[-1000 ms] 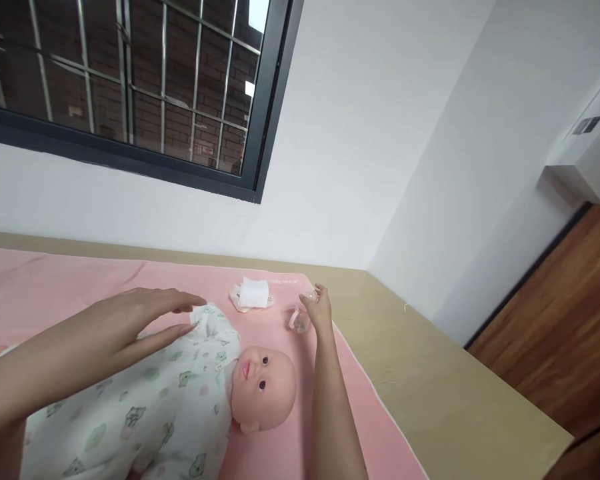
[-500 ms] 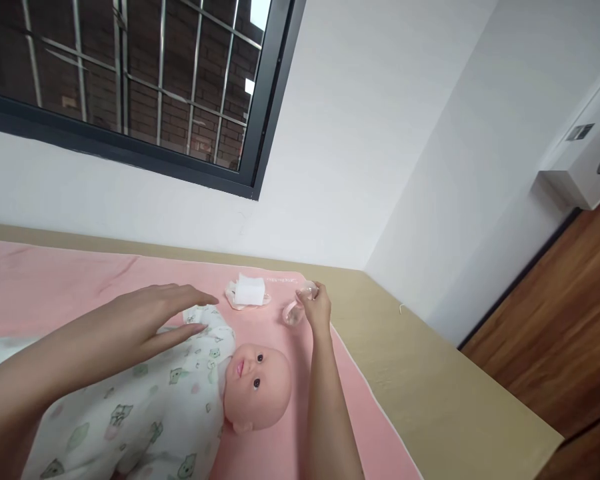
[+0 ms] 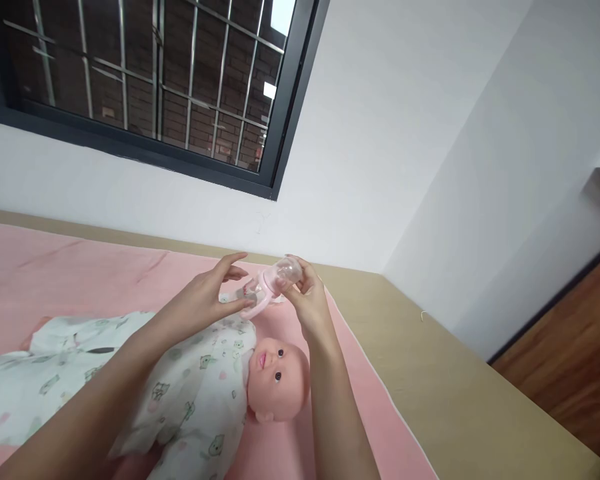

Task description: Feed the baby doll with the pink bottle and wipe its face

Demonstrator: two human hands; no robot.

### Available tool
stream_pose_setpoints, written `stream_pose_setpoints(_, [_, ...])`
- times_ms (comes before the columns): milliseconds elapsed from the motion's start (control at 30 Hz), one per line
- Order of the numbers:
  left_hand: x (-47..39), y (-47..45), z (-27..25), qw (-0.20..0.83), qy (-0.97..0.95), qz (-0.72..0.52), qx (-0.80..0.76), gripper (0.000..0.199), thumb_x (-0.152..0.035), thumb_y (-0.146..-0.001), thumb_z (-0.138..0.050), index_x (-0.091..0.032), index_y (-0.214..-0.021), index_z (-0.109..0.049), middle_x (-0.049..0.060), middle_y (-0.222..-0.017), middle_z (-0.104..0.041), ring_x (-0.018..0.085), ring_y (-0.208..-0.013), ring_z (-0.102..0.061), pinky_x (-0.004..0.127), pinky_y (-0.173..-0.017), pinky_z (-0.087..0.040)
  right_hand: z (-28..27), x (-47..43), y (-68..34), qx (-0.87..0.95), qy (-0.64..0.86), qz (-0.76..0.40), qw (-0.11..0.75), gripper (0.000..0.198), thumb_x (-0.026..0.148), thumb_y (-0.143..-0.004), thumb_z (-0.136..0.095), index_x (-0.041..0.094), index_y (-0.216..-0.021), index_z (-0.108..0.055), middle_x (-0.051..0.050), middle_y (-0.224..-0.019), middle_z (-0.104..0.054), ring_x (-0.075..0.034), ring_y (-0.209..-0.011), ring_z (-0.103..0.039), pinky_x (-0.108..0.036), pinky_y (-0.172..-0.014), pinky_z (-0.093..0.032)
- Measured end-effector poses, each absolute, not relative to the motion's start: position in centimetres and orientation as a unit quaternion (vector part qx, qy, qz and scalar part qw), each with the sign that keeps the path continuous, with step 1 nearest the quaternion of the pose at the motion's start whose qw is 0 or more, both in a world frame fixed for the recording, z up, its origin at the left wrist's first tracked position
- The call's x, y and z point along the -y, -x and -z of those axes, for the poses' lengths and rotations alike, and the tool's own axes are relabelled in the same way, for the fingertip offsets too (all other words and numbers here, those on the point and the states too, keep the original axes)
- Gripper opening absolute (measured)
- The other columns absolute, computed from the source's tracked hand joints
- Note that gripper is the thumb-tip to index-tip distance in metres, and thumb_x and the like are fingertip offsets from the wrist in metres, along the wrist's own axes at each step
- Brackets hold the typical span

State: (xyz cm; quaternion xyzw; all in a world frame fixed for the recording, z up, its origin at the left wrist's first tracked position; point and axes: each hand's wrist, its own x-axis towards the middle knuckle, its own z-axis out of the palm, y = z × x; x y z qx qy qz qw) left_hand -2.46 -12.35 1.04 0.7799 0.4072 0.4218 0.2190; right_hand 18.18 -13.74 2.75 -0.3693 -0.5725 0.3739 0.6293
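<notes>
A clear baby bottle (image 3: 253, 291) with a pink collar and handle is tilted above the pink mat. Its transparent domed cap (image 3: 291, 269) is gripped between the thumb and fingers of my right hand (image 3: 307, 293). At the bottle's other end, my left hand (image 3: 213, 290) has its thumb and fingers apart around the base; whether the thumb touches it I cannot tell. Below both hands a baby doll (image 3: 279, 380) lies on its back, in a white suit (image 3: 200, 380) printed with green bears. My left forearm crosses over the doll's body.
The pink mat (image 3: 365, 400) covers part of a beige surface (image 3: 410, 353). A white wall (image 3: 340, 167) and a dark-framed barred window (image 3: 267, 180) rise behind it. Wood-grained panelling (image 3: 570, 360) stands at the right. A white item behind the bottle is mostly hidden.
My right hand has lifted the baby bottle up and to the left, over the white item. My left hand has come across to the bottle's base. The view has shifted slightly.
</notes>
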Motion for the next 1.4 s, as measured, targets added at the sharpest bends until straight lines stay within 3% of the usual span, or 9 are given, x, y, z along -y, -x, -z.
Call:
stream_pose_setpoints(100, [12.8,2.4,-1.2,0.291,-0.773,-0.421,-0.376,0.086,-0.050,-0.078,-0.071,-0.028,-0.150,-0.028,0.010,-0.129,-0.063,0.030,-0.125,-0.057,0.046,-0.103,-0.047,-3.2,15.1,-16.7,0.588,0.356,-0.394,0.610,0.060,0.041,-0.065,-0.084,0.024,-0.118,-0.060,-0.006,-0.126,-0.065,-0.022,-0.119,-0.060,-0.034,-0.097,-0.053])
stream_pose_setpoints(267, [13.0,2.1,-1.3,0.424,-0.737,-0.399,-0.342,0.097,-0.035,-0.070,-0.079,-0.027,-0.151,-0.026,0.007,-0.116,-0.067,0.027,-0.101,-0.068,0.038,-0.081,-0.056,-3.2,16.2,-15.3,0.610,0.352,-0.420,0.572,0.060,0.041,-0.066,-0.084,0.026,-0.119,-0.060,-0.006,-0.126,-0.064,-0.023,-0.118,-0.060,-0.036,-0.095,-0.055])
stream_pose_setpoints(367, [13.0,2.0,-1.4,0.390,-0.748,-0.404,-0.355,0.077,-0.026,-0.065,-0.076,-0.023,-0.137,-0.048,0.005,-0.106,-0.070,0.027,-0.097,-0.067,0.035,-0.078,-0.054,-3.0,16.2,-15.1,0.617,0.355,-0.424,0.560,0.066,0.038,-0.064,-0.086,0.028,-0.123,-0.058,-0.005,-0.131,-0.061,-0.022,-0.119,-0.060,-0.037,-0.099,-0.054])
stream_pose_setpoints(433, [13.1,1.9,-1.6,0.346,-0.758,-0.396,-0.386,0.057,-0.023,-0.066,-0.069,-0.022,-0.122,-0.061,0.002,-0.095,-0.070,0.025,-0.086,-0.067,0.031,-0.067,-0.051,-2.9,16.1,-15.1,0.619,0.364,-0.413,0.559,0.069,0.037,-0.063,-0.086,0.030,-0.125,-0.057,-0.005,-0.129,-0.061,-0.021,-0.116,-0.061,-0.037,-0.099,-0.053])
stream_pose_setpoints(533, [13.5,2.0,-1.9,0.301,-0.768,-0.381,-0.418,0.043,-0.020,-0.064,-0.061,-0.022,-0.107,-0.067,-0.002,-0.083,-0.069,0.022,-0.071,-0.062,0.028,-0.056,-0.043,-2.9,16.1,-15.2,0.622,0.377,-0.387,0.567,0.056,0.037,-0.066,-0.084,0.027,-0.116,-0.060,-0.004,-0.120,-0.064,-0.019,-0.106,-0.063,-0.035,-0.094,-0.055])
stream_pose_setpoints(633, [13.7,2.1,-2.2,0.280,-0.778,-0.383,-0.411,0.043,-0.017,-0.060,-0.057,-0.022,-0.101,-0.068,-0.002,-0.088,-0.070,0.022,-0.076,-0.062,0.027,-0.060,-0.042,-3.1,16.1,-15.4,0.625,0.369,-0.381,0.572,0.045,0.036,-0.068,-0.082,0.025,-0.108,-0.063,-0.004,-0.114,-0.066,-0.018,-0.103,-0.064,-0.034,-0.091,-0.056])
stream_pose_setpoints(733, [13.8,2.2,-2.4,0.268,-0.784,-0.381,-0.410,0.038,-0.018,-0.058,-0.055,-0.022,-0.094,-0.068,-0.002,-0.090,-0.069,0.023,-0.081,-0.063,0.028,-0.062,-0.043,-3.3,16.2,-15.6,0.628,0.363,-0.390,0.567,0.045,0.035,-0.066,-0.084,0.024,-0.106,-0.064,-0.004,-0.114,-0.067,-0.019,-0.106,-0.063,-0.033,-0.088,-0.057])
stream_pose_setpoints(867, [13.9,2.2,-2.4,0.260,-0.789,-0.365,-0.421,0.030,-0.020,-0.058,-0.056,-0.022,-0.086,-0.067,-0.002,-0.090,-0.070,0.022,-0.075,-0.062,0.028,-0.060,-0.041,-3.6,16.4,-16.1,0.630,0.371,-0.402,0.551,0.049,0.036,-0.064,-0.086,0.023,-0.107,-0.066,-0.006,-0.119,-0.067,-0.021,-0.108,-0.064,-0.036,-0.090,-0.057])
stream_pose_setpoints(1400, [14.4,2.1,-2.7,0.225,-0.804,-0.346,-0.428,0.053,-0.023,-0.058,-0.056,-0.025,-0.108,-0.073,-0.003,-0.094,-0.073,0.021,-0.082,-0.064,0.025,-0.068,-0.044,-4.0,16.4,-17.6,0.649,0.360,-0.446,0.501,0.048,0.033,-0.061,-0.088,0.023,-0.103,-0.067,-0.005,-0.116,-0.069,-0.020,-0.101,-0.067,-0.036,-0.088,-0.056])
